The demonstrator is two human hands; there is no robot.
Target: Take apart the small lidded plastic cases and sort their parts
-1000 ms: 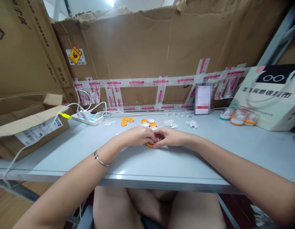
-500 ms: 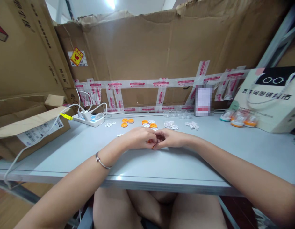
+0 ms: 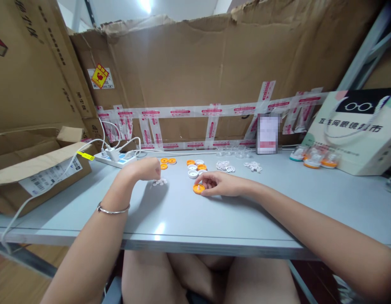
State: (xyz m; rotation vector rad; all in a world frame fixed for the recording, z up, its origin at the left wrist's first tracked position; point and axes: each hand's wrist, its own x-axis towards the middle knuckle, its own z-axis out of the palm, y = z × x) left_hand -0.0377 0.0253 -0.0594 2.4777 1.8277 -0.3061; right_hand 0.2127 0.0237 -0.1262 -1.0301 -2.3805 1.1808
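Observation:
My right hand grips the rim of an orange round cap lying on the table, thumb at the near side and fingers at the far side. A small pale peg stands up in the cap's middle. To the left, my left hand is closed with fingers curled downward, right above a cluster of small white parts. Its fingertips are hidden, so what they pinch cannot be made out. Beyond the right hand sit several white and orange round caps. Three orange caps lie behind the left hand.
Two heaps of white parts lie right of centre, with clear plastic covers behind. A phone leans on the cardboard. Assembled pieces stand beside a paper bag. A power strip and open carton are left.
My left hand has left the right hand and moved left to the small white parts. My right hand stays on the orange cap, which now shows with its peg.

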